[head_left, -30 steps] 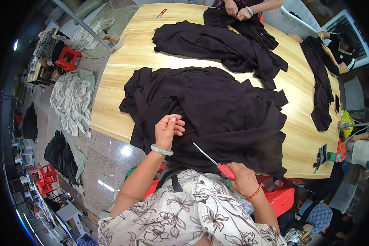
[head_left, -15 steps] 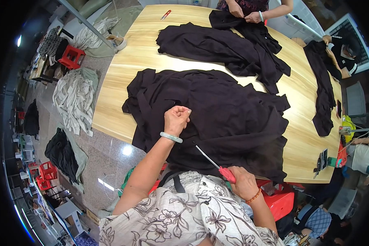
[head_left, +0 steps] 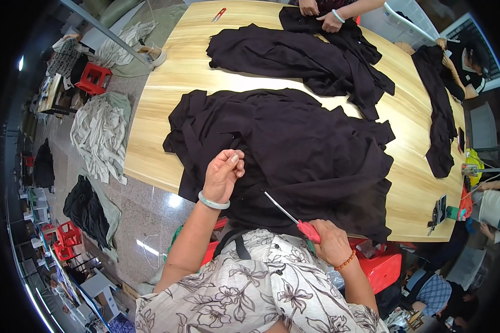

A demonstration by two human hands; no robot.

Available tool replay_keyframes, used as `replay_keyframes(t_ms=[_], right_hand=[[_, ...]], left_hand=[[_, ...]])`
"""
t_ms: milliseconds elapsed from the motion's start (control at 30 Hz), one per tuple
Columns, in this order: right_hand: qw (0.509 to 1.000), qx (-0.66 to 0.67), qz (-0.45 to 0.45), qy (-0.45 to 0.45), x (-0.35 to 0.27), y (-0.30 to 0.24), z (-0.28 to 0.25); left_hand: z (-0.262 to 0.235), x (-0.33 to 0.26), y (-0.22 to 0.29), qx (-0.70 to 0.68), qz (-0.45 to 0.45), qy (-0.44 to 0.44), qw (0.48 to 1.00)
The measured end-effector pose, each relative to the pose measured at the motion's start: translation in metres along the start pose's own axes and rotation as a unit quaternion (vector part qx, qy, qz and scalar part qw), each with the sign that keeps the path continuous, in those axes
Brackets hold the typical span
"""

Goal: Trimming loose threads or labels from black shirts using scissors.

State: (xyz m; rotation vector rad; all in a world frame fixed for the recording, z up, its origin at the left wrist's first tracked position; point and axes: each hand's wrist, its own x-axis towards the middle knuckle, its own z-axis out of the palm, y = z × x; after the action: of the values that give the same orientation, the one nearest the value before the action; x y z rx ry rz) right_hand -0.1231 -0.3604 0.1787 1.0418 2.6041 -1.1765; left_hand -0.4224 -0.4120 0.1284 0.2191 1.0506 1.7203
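Note:
A dark garment lies rumpled over the near part of the table. Above its left part is my left hand, fingers curled and thumb pressed to them; what they pinch, if anything, is too small to make out. My right hand, by the table's near edge, is closed around the red handle of a screwdriver-like tool. Its thin metal shaft points up and left over the cloth, with a small dark bit at the tip that I cannot identify.
A second dark garment lies farther back, where another person's hands handle dark cloth. Red thread snips rest at the far left of the wooden table. Another dark piece hangs near the right edge. A red stool stands below.
My left hand has drawn back to the left and turned, its fingers still curled. The right hand and tool stay nearly in place. The other person's hands have shifted on the far cloth.

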Motion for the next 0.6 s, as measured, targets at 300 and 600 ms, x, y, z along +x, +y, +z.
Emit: replay_keyframes(t_ms=[300, 600], right_hand=[[1.0, 0.001, 0.007, -0.002, -0.003, 0.001, -0.004], [0.997, 0.014, -0.002, 0.076, 0.0, 0.001, -0.013]], left_hand=[[0.005, -0.021, 0.026, 0.095, -0.102, -0.059, 0.989], [0.012, -0.043, 0.004, 0.593, -0.021, -0.017, 0.805]])
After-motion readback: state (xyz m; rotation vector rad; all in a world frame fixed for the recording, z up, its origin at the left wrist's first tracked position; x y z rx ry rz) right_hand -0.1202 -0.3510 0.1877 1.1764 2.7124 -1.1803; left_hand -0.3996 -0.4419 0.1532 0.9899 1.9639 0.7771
